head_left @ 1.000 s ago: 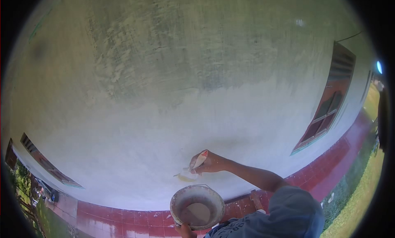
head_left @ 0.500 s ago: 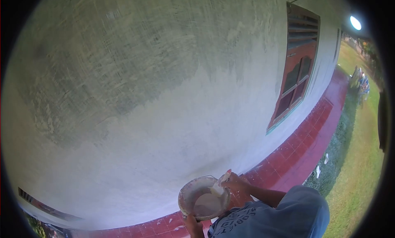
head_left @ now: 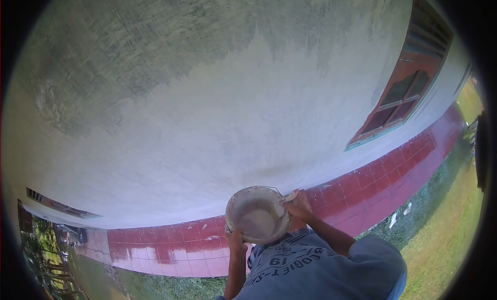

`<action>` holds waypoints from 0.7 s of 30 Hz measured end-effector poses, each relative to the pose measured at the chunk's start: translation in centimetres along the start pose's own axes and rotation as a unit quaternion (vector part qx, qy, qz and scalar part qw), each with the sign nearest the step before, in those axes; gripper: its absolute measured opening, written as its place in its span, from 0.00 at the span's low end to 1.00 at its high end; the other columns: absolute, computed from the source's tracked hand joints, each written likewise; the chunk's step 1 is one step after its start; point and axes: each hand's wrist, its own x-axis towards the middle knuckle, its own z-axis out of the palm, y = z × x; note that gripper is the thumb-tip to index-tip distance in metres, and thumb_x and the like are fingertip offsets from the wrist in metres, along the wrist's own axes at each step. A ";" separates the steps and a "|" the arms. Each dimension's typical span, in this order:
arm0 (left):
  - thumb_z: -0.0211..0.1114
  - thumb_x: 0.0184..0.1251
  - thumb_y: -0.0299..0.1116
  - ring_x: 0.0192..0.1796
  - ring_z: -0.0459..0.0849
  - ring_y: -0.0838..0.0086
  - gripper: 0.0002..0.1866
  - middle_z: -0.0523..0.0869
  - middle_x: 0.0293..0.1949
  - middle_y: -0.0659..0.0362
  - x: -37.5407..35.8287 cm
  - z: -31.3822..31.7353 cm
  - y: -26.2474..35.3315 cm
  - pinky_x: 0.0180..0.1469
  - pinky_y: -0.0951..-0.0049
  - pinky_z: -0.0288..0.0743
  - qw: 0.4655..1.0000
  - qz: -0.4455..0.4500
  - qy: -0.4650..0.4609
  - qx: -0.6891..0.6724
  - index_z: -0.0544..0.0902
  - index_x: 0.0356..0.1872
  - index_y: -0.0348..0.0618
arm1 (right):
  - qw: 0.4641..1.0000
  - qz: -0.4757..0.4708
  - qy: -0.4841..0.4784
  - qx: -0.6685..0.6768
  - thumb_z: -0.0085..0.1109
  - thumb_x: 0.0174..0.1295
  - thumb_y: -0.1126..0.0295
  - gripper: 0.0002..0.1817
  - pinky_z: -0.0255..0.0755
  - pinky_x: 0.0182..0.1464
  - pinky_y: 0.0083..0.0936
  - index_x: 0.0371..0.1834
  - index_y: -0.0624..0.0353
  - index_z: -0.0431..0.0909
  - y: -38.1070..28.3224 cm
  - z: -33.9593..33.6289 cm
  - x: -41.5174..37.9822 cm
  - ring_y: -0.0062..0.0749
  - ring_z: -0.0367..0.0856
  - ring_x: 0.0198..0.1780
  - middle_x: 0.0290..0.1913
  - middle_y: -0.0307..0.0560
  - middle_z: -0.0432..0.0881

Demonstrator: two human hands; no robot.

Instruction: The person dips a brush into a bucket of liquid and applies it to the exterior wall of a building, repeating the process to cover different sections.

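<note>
A round bucket [head_left: 239,206] with whitish paint inside is held close to my body, its mouth facing up. My left hand [head_left: 235,239] grips the bucket's rim at the lower left. At the bucket's right edge, my right hand [head_left: 297,204] is closed around the handle of a paint brush [head_left: 289,197]. The bristle end is over the bucket's right inner side and hard to make out. In front stands a wall [head_left: 207,124], whitish in its lower part and grey-green and patchy above.
A red-framed window [head_left: 396,100] is on the wall at the right. Red tiles [head_left: 362,186] run along the wall's foot, with grass [head_left: 435,248] beyond. A second window [head_left: 62,204] is at the far left, near plants [head_left: 49,248].
The view has tilted down, showing more tiles and grass. The bucket and both hands appear higher in view, and the brush has dipped lower at the bucket's right side.
</note>
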 end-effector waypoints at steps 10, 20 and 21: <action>0.66 0.59 0.26 0.41 0.86 0.70 0.28 0.87 0.44 0.51 4.9 -2.8 -1.3 0.42 0.71 0.82 0.986 0.044 -0.004 0.163 0.74 0.63 0.31 | 0.997 -0.055 -0.043 -0.027 0.68 0.65 0.69 0.16 0.79 0.49 0.26 0.51 0.69 0.84 -0.5 -0.8 4.0 0.26 0.85 0.46 0.45 0.45 0.88; 0.67 0.65 0.37 0.57 0.84 0.62 0.32 0.82 0.58 0.49 10.9 -2.2 -4.4 0.59 0.59 0.81 0.974 -0.152 -0.145 0.088 0.71 0.68 0.33 | 0.986 -0.085 -0.136 -0.042 0.70 0.65 0.67 0.17 0.78 0.48 0.26 0.51 0.68 0.84 2.4 -2.8 12.6 0.27 0.85 0.45 0.43 0.45 0.88; 0.66 0.64 0.34 0.57 0.84 0.60 0.32 0.81 0.59 0.49 11.5 -2.3 -5.1 0.60 0.58 0.81 0.959 -0.209 -0.191 0.012 0.71 0.69 0.33 | 0.985 -0.083 -0.148 -0.035 0.69 0.65 0.67 0.17 0.78 0.48 0.26 0.51 0.67 0.84 2.1 -2.8 13.5 0.26 0.85 0.45 0.43 0.45 0.88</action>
